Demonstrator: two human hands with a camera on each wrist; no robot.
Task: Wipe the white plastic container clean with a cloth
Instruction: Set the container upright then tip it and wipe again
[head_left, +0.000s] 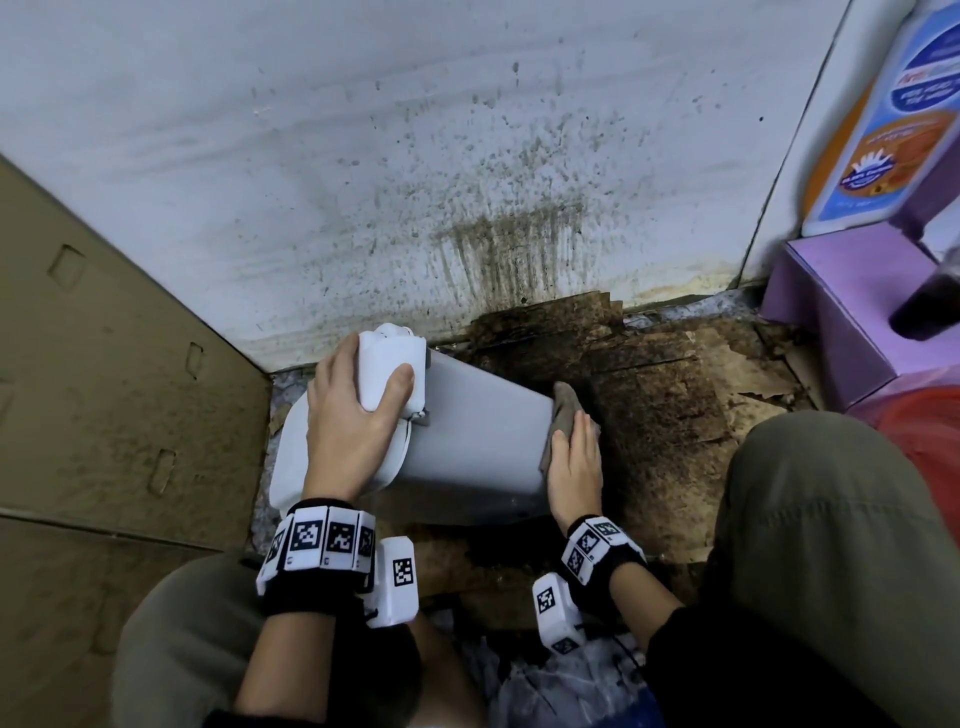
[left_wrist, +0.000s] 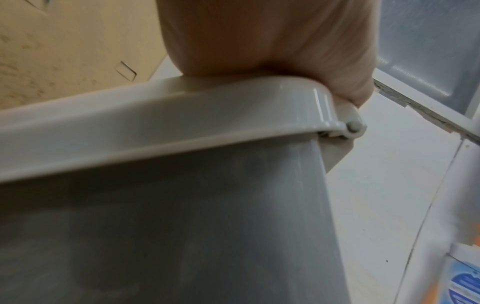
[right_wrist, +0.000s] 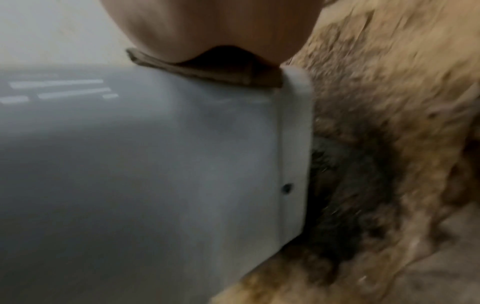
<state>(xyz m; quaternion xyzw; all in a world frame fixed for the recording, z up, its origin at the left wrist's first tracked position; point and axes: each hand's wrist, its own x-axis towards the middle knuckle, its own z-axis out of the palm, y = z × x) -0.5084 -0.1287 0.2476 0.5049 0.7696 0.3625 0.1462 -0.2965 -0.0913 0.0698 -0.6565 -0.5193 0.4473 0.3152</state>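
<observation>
The white and grey plastic container (head_left: 478, 431) lies tilted on its side over the floor, lid end to the left. My left hand (head_left: 358, 410) grips the white lid end, thumb over its top. The left wrist view shows the lid rim (left_wrist: 155, 127) under my left hand (left_wrist: 259, 41). A grey-brown cloth (head_left: 563, 410) lies against the container's base end. My right hand (head_left: 574, 462) presses it there with fingers laid flat. In the right wrist view the cloth (right_wrist: 207, 72) sits between my right hand (right_wrist: 207, 26) and the container's edge (right_wrist: 293, 144).
A brown cardboard sheet (head_left: 104, 364) stands at the left. The white wall (head_left: 467, 156) behind is spattered with dirt. Stained, rotting cardboard (head_left: 660, 405) covers the floor under the container. A purple box (head_left: 831, 312) and a red object (head_left: 924, 426) sit at the right. My knees flank both hands.
</observation>
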